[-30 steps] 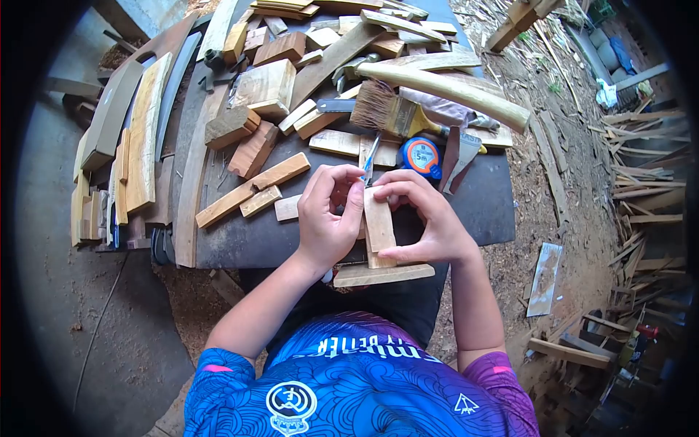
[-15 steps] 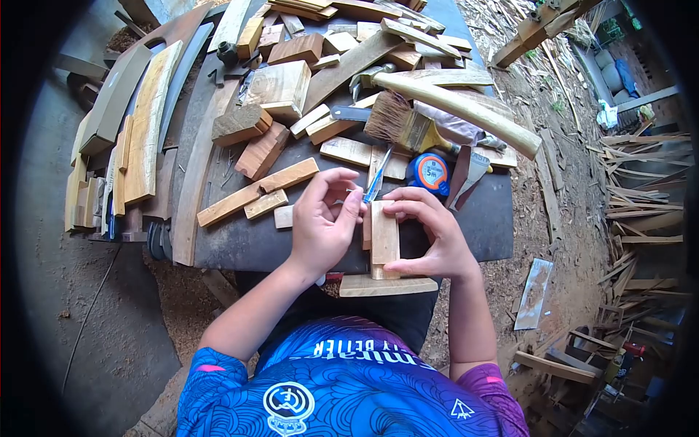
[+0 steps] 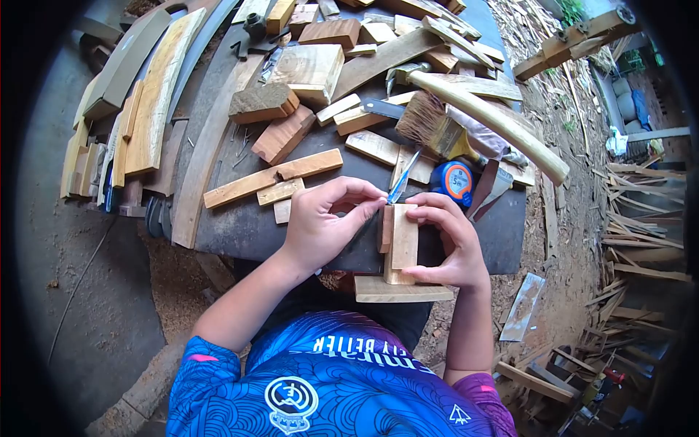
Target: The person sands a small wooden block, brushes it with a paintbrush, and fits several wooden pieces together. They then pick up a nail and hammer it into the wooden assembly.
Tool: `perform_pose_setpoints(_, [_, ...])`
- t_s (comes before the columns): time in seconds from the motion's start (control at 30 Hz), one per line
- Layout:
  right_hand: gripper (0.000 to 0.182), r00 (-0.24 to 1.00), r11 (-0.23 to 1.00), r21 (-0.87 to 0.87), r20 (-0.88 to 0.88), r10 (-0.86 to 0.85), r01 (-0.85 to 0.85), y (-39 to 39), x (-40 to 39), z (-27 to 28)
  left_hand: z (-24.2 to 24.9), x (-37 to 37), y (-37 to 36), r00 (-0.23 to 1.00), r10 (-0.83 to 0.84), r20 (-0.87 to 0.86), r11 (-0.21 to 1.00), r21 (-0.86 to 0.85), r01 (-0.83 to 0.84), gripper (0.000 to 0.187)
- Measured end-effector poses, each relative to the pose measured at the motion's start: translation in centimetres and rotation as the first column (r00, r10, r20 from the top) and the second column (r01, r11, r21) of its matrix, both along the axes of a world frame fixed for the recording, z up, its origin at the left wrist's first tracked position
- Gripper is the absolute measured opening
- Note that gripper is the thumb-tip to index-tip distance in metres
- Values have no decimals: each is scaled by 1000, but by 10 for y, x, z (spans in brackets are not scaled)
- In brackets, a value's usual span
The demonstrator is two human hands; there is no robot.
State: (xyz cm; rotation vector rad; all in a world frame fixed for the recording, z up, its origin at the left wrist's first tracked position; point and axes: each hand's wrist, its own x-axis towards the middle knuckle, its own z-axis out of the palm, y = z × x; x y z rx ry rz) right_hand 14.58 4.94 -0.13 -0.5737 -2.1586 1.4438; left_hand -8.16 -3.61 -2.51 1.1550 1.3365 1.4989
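My right hand [image 3: 455,244] grips a small wooden assembly along its right edge, thumb near the bottom and fingers at the top. It has an upright block [image 3: 405,237] on a flat base board [image 3: 403,290]. A thin reddish wood strip [image 3: 386,231] runs along the block's left side. My left hand [image 3: 320,222] is closed in a pinch at the block's top left corner; what lies between its fingertips is too small to make out. Just beyond the fingertips is a slim blue pen-like tool [image 3: 400,188] with a pointed end.
On the dark table [image 3: 226,244] lie wood offcuts [image 3: 284,135], a brush [image 3: 437,127], a hammer [image 3: 488,116] and a blue tape measure [image 3: 453,182]. Long boards [image 3: 156,102] stand at the left. Wood scraps [image 3: 648,218] are piled on the ground at the right.
The view has shifted, so the table's things appear further right. My left fingertips have closed together and come nearer the block's top corner. The right hand keeps its hold.
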Motion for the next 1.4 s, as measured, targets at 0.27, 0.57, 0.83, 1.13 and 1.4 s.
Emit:
perform_pose_setpoints(0.27, [74,999,995,-97,-20,-26,24,0,1,-5,19,-12,-3,984,-35,-173,998,38,42,13])
perform_pose_setpoints(0.57, [75,1000,999,-47,9,-16,16,1,1,-5,11,-10,-7,988,-101,-120,995,9,103,13])
perform_pose_setpoints(0.83, [74,999,1000,-7,39,-11,11,2,-1,-2,9,-8,-9,983,-86,-161,995,41,93,14])
perform_pose_setpoints(1.13, [70,1000,1000,10,15,18,-18,3,-1,-1,17,-2,-6,900,4,-436,977,194,90,14])
perform_pose_setpoints(1.4, [65,1000,1000,-9,-23,-7,7,1,0,-4,14,11,9,905,-2,-426,933,325,155,21])
